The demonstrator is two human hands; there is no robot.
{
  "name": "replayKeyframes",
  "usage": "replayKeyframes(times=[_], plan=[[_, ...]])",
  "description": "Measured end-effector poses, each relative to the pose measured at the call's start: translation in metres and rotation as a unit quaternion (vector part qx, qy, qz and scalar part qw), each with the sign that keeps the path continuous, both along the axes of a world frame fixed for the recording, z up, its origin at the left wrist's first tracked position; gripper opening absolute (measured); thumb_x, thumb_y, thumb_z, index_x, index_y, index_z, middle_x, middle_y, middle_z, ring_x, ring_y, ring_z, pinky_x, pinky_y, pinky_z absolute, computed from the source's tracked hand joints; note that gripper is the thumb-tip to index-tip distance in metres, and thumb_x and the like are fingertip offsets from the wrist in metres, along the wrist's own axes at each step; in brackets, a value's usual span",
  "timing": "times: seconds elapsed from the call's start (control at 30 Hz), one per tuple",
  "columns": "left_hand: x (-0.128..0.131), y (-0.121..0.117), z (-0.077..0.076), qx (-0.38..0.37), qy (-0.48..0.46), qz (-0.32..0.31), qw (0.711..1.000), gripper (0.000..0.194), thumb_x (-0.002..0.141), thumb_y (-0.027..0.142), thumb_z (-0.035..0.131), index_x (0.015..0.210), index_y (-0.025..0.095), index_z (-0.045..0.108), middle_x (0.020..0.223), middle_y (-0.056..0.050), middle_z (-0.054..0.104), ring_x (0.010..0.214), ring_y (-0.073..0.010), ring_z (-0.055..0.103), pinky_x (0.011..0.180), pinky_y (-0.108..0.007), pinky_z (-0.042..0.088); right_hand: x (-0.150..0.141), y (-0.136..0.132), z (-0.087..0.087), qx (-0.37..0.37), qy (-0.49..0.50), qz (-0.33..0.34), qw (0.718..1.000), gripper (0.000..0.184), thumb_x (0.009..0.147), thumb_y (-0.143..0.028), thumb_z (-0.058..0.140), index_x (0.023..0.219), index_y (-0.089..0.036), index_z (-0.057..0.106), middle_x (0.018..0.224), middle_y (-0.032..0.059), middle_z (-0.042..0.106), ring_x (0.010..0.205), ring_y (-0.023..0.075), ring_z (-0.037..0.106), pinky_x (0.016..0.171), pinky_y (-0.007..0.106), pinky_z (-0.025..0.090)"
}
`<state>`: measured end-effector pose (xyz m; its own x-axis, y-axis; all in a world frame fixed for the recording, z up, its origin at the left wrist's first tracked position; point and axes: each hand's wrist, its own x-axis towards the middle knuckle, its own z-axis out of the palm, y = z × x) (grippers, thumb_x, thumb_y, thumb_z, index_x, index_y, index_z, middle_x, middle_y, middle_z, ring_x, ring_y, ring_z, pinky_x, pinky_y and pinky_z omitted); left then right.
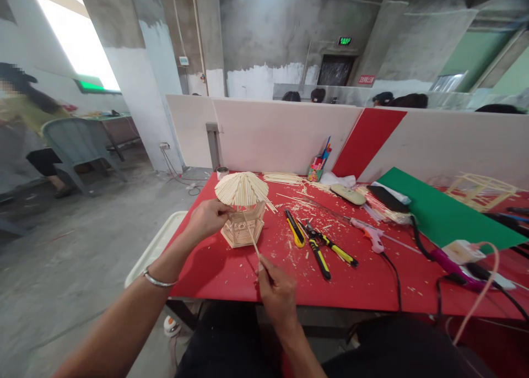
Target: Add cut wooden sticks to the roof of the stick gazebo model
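A small pavilion model (242, 190) made of thin wooden sticks stands on the red tabletop, with a round pointed roof over a many-sided railed base. My left hand (209, 219) is closed at its left side, thumb and fingertips pinching it just under the roof edge. The exact spot they grip is partly hidden. In my right hand (278, 291), closed in front of the model, is a thin wooden stick (253, 239) held by its near end. The stick slants up and left, its far end reaching the model's open side between roof and railing.
Right of the model lie a yellow utility knife (294, 229), pliers (318, 251) and a pink glue gun (372, 235) among wood scraps. Loose sticks (283, 177) and a pen holder (316, 168) stand behind. A green board (446, 212) and cables occupy the right; a person (28, 108) is far left.
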<state>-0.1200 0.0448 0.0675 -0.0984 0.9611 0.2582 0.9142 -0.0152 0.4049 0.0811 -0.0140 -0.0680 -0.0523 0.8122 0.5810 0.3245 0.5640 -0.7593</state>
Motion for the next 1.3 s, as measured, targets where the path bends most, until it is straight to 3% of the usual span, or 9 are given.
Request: replayKeyframes(times=[0.17, 0.43, 0.63, 1.3], plan=[[-0.002, 0.0, -0.002, -0.002, -0.002, 0.003, 1.0, 0.031, 0.07, 0.017, 0.052, 0.088, 0.025, 0.077, 0.087, 0.0, 0.076, 0.08, -0.0205, 0.066, 0.059, -0.024, 0.046, -0.025, -0.014, 0.002, -0.08, 0.058, 0.046, 0.994, 0.027, 0.088, -0.027, 0.047, 0.104, -0.017, 0.066, 0.073, 0.0045, 0.071, 0.056, 0.0139, 0.066, 0.054, 0.021, 0.053], [-0.003, 0.001, -0.003, -0.002, -0.006, 0.001, 1.0, 0.03, 0.072, 0.019, 0.053, 0.088, 0.022, 0.078, 0.088, -0.003, 0.076, 0.078, -0.0219, 0.067, 0.058, -0.025, 0.045, -0.056, -0.028, 0.014, -0.254, 0.169, 0.13, 0.943, 0.017, 0.087, -0.031, 0.047, 0.097, -0.018, 0.051, 0.061, -0.0009, 0.064, 0.046, 0.014, 0.063, 0.045, 0.021, 0.048], [-0.003, 0.001, -0.004, 0.0, -0.009, 0.001, 1.0, 0.03, 0.071, 0.017, 0.053, 0.087, 0.023, 0.078, 0.09, -0.002, 0.076, 0.083, -0.021, 0.067, 0.062, -0.024, 0.047, -0.065, -0.032, 0.022, -0.27, 0.189, 0.153, 0.932, 0.016, 0.085, -0.032, 0.049, 0.094, -0.018, 0.049, 0.058, -0.0021, 0.062, 0.044, 0.0145, 0.062, 0.044, 0.021, 0.047], [-0.004, 0.002, -0.005, 0.0, 0.0, 0.0, 1.0, 0.03, 0.071, 0.019, 0.052, 0.086, 0.023, 0.078, 0.086, -0.002, 0.076, 0.079, -0.0202, 0.066, 0.057, -0.023, 0.044, -0.059, -0.028, 0.014, -0.297, 0.199, 0.146, 0.922, 0.018, 0.085, -0.031, 0.05, 0.096, -0.018, 0.049, 0.06, -0.0036, 0.06, 0.046, 0.013, 0.061, 0.045, 0.02, 0.045]])
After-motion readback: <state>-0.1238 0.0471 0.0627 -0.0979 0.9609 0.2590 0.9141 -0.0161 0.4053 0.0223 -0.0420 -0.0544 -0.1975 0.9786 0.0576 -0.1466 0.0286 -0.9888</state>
